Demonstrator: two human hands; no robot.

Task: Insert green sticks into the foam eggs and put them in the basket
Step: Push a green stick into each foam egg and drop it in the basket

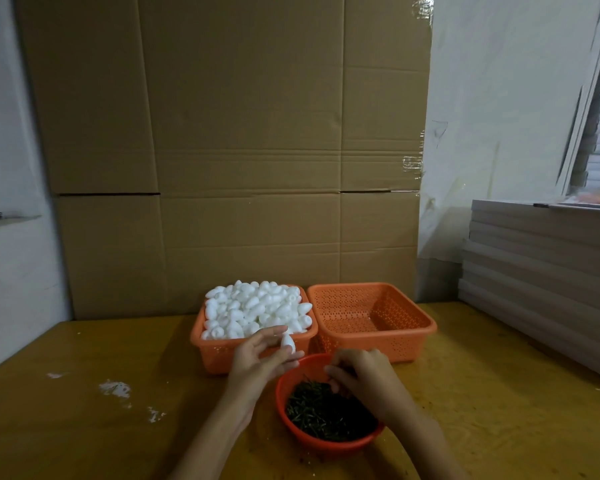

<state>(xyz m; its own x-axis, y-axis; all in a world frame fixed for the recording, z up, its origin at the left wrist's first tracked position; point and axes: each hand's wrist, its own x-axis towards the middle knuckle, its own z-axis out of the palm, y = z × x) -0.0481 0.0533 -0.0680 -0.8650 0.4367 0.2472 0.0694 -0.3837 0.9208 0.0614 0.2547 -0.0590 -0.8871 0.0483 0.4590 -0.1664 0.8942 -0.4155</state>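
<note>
Foam egg [287, 342]: pinched at the fingertips of the left hand [260, 356], held over the near wall of the full basket [215, 355].

Right hand [361, 375]: fingers curled down into the green sticks [326, 414] in the red bowl [321, 445]. Can't tell if it has one yet.

Bowl sits toward the near edge of the bench [84, 427], just in front of both baskets. Second orange basket [430, 329] is beside the full one at the far edge, no finished eggs showing in it.

Step looks like stick pickup, very early in the task. Next: isolate one stick, line it up on the egg's end, push straight in. The foam probably dents, so go light.
</note>
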